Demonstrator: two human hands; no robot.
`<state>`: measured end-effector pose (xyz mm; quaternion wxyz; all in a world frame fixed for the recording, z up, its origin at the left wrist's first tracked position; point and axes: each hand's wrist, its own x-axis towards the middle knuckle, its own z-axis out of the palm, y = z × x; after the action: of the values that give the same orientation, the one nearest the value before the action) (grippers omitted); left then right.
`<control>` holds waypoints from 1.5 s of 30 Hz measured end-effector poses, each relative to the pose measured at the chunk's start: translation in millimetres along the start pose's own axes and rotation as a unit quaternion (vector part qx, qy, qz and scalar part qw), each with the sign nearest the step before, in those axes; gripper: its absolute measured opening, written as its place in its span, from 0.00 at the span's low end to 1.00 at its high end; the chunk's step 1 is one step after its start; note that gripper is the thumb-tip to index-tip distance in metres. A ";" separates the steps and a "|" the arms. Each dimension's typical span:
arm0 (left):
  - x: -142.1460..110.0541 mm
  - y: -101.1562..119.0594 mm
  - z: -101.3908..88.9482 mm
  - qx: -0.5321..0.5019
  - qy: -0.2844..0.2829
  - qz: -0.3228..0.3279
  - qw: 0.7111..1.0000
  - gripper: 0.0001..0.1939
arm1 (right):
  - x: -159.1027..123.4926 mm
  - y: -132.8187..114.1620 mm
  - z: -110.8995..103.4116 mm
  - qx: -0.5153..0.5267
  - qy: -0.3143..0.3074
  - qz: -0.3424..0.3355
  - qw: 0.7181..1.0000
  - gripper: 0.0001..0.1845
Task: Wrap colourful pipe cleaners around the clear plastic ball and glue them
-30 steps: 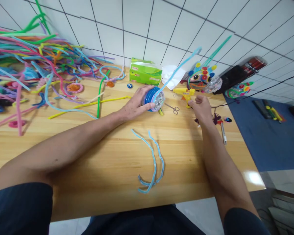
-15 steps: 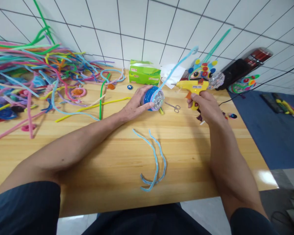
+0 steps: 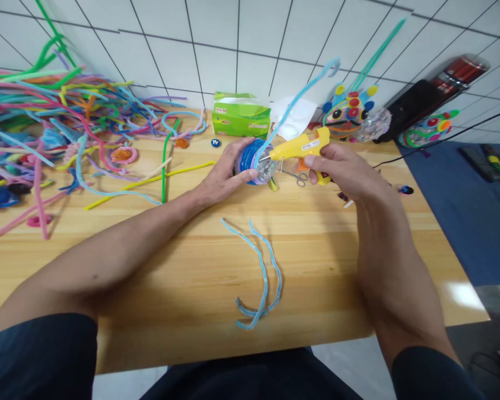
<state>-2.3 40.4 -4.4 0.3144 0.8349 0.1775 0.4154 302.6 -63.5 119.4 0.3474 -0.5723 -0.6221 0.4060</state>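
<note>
My left hand point(image 3: 229, 175) is wrapped round a clear plastic bottle point(image 3: 267, 173) lying on its side, its body covered in blue and purple coils. From it a light blue pipe cleaner point(image 3: 298, 100) rises to the upper right, curled at its tip. In my right hand point(image 3: 339, 166) is a yellow hot glue gun point(image 3: 302, 145), its nozzle at the bottle's clear end beside the pipe cleaner; whether it touches is too small to tell. Small scissors point(image 3: 300, 179) lie beneath the gun. Two bent light blue pipe cleaners point(image 3: 261, 266) rest on the table nearer me.
Many coloured pipe cleaners point(image 3: 66, 105) are heaped at the left. A green tissue pack point(image 3: 240, 116) stands by the tiled wall. A decorated bottle figure point(image 3: 350, 116) and a dark red flask point(image 3: 445, 91) are at the back right, with a black cord point(image 3: 437, 145) running across there.
My right hand has brought the glue gun left and down, so its nozzle is now at the bottle's end. My left hand still holds the bottle. The view has shifted slightly.
</note>
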 end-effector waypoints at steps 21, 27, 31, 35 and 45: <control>-0.3 6.6 -2.4 -0.006 -0.009 -0.041 0.999 0.46 | 0.1 -3.3 6.6 0.017 0.032 0.023 0.999 0.23; -0.5 8.1 -1.8 -0.008 -0.007 -0.044 0.999 0.45 | 1.0 -3.8 8.3 0.014 0.031 0.011 0.999 0.25; -0.7 7.2 -1.5 -0.011 -0.007 -0.047 0.999 0.45 | 1.3 -4.1 8.1 0.006 0.017 0.003 1.000 0.28; -0.9 6.5 -1.5 -0.014 -0.008 -0.045 0.999 0.45 | 1.5 -2.4 7.4 0.005 0.025 0.006 1.000 0.27; -0.6 8.1 -2.2 -0.016 -0.008 -0.046 0.999 0.45 | -1.7 -9.1 5.0 -0.006 0.008 0.001 1.000 0.30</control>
<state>-4.1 34.9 1.7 0.3476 0.8242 0.2063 0.3966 294.4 -65.8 125.6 0.3483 -0.5779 -0.6212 0.3985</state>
